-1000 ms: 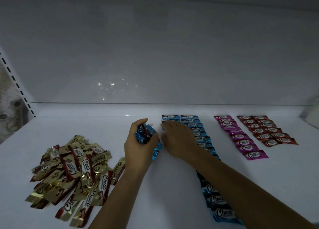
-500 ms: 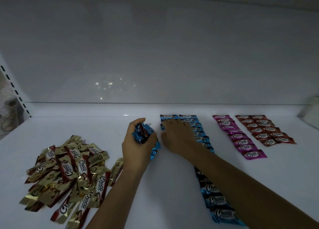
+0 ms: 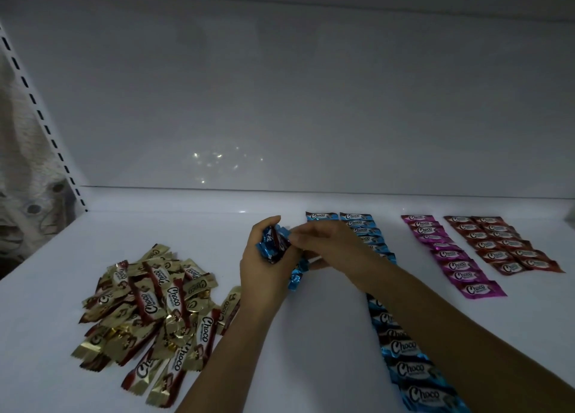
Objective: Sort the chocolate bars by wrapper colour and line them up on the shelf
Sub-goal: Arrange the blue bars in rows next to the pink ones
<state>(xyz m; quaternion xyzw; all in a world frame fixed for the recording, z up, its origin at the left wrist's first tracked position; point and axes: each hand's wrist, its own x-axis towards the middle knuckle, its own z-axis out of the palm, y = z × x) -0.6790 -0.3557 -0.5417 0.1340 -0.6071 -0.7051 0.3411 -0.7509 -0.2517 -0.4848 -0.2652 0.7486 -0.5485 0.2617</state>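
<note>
Pinching a bar off the blue bundle (image 3: 273, 245) clutched in left hand (image 3: 264, 279) with right hand (image 3: 333, 244) (fingertips only); lay flush against blue row (image 3: 357, 217).

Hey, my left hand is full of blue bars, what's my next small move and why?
Probably draw one bar free with your right hand and lay it down in the blue rows. That hand pinches the top of the blue bunch your left hand grips, so a bar looks ready to come out; the gold pile can wait.
</note>
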